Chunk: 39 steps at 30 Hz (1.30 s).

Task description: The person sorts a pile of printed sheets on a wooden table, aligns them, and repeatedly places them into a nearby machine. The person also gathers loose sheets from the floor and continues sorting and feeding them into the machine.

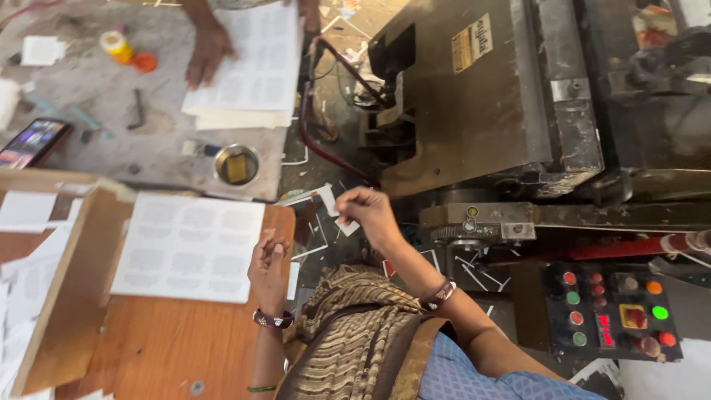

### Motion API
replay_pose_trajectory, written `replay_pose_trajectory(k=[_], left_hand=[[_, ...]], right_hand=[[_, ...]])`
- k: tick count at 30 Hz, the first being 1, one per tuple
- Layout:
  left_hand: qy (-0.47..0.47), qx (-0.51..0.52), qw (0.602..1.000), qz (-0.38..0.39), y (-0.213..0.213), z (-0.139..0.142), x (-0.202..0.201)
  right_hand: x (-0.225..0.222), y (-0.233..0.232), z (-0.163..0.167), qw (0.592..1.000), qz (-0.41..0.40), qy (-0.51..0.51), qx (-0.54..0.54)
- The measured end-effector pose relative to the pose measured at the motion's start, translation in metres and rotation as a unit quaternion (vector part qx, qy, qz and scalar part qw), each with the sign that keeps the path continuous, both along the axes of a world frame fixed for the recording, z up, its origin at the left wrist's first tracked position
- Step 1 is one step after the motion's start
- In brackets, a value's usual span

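**Two hands raised between a paper stack and a press**

The left hand (268,261) hovers at the near edge of a stack of printed sheets (189,244) lying on a wooden table (163,344). Its fingers are curled together, and whether they pinch anything is too hard to make out. A beaded bracelet sits on that wrist.

The right hand (368,212) is lifted a little farther out, over the gap between table and machine. Its fingertips are pinched together close to a small white paper scrap (346,227); I cannot tell whether the scrap is actually held or just lies on the littered floor beneath.

To the right of this hand, a control panel (613,312) with red, green and orange buttons is partly cut off by the forearm. Beyond it rises a dark metal press (489,96), its upper parts running out of view.

Farther off to the left of both hands, a steel bowl (237,164) rests on a grey table (111,96). Another person's hand (207,52) presses flat on a second pile of sheets (255,70); the arm is cut off by the top edge. A phone (33,142) lies at the far left.
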<state>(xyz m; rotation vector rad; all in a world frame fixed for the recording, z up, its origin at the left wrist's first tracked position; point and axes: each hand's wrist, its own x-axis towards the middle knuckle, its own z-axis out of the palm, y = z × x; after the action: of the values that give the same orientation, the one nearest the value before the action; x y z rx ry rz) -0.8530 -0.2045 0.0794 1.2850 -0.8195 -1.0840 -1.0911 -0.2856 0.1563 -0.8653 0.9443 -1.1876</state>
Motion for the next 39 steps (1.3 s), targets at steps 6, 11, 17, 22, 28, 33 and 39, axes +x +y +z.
replay_pose_trajectory(k=[6, 11, 17, 22, 28, 33, 39], left_hand=[[0.017, 0.02, 0.993, -0.115, -0.066, -0.003, -0.052], [-0.008, 0.042, 0.986, -0.16, -0.115, -0.004, -0.097], [0.034, 0.079, 0.981, -0.174, -0.155, -0.012, -0.146], [0.034, 0.101, 0.982, -0.154, -0.17, -0.027, -0.156], [-0.012, 0.087, 0.986, -0.141, -0.195, -0.031, -0.13], [-0.114, 0.025, 0.991, -0.07, -0.233, -0.025, -0.106], [0.055, -0.127, 0.98, 0.145, -0.201, -0.022, -0.055]], right_hand=[[-0.131, -0.081, 0.046, 0.985, -0.169, -0.032, 0.007], [-0.282, -0.174, 0.089, 0.949, -0.18, 0.157, -0.208], [-0.47, -0.326, 0.098, 0.922, -0.209, 0.27, -0.185], [-0.482, -0.394, 0.019, 0.827, -0.247, 0.454, 0.22], [-0.323, -0.366, -0.102, 0.757, -0.066, 0.643, -0.101], [-0.142, -0.245, -0.121, 0.644, -0.03, 0.736, -0.208], [0.023, -0.087, -0.067, 0.686, 0.145, 0.625, -0.343]])
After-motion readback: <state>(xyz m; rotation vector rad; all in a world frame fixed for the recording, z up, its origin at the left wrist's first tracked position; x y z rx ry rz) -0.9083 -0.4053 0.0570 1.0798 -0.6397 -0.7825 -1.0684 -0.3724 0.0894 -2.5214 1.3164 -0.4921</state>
